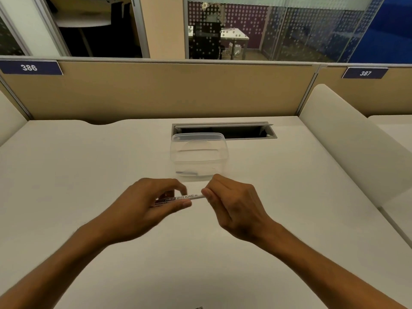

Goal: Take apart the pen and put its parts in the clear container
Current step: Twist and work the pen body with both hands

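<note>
A white whiteboard marker pen (186,197) is held level above the white desk (89,166), its printed label facing up. My left hand (142,206) grips its left half with fingers and thumb curled round the barrel. My right hand (231,201) pinches its right end, which is hidden inside the fingers. Just beyond both hands stands the clear container (199,156), open at the top. A thin dark part (186,173) lies on its floor near the front wall.
A cable slot (245,130) with a raised metal flap is sunk into the desk behind the container. Beige partition panels (156,92) close the back; a white divider (347,139) rises at the right. A small dark object (199,307) peeks in at the bottom edge.
</note>
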A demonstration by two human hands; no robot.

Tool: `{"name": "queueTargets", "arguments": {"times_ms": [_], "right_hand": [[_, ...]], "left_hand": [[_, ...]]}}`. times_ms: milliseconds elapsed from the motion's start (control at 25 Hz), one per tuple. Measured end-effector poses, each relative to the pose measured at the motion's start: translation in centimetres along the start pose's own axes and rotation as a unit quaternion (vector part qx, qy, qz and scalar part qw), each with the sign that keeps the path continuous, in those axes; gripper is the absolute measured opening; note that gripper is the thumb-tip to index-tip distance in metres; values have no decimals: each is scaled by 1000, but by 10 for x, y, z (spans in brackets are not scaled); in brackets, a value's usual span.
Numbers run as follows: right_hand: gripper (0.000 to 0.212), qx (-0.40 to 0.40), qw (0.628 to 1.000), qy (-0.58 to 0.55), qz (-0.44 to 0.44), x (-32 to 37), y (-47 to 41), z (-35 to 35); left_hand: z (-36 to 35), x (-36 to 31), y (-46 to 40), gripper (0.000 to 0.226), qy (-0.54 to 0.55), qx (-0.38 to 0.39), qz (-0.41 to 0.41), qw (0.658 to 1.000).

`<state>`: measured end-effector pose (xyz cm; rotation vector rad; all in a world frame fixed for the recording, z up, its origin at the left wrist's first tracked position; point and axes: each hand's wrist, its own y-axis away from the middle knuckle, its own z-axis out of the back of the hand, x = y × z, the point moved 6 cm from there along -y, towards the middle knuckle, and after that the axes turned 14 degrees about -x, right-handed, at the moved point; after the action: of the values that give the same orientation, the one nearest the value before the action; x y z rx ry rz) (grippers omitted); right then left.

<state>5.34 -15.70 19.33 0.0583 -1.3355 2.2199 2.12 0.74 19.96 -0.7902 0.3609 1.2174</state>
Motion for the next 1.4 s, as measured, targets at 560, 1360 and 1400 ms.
{"name": "queueTargets", "arguments": {"times_ms": [560,1360,1400], "right_hand": [[46,-73,976,-139,-153,0,-5,-7],[26,116,976,-141,-120,6,-5,-9],[26,120,978,-124,-117,6,-5,-9]], "left_hand": [[4,-29,2,32,-124,-56,-155,979],[16,-10,-1,31,-19,-44,-93,994],[15,-8,0,32,-22,-39,-88,995]]}}
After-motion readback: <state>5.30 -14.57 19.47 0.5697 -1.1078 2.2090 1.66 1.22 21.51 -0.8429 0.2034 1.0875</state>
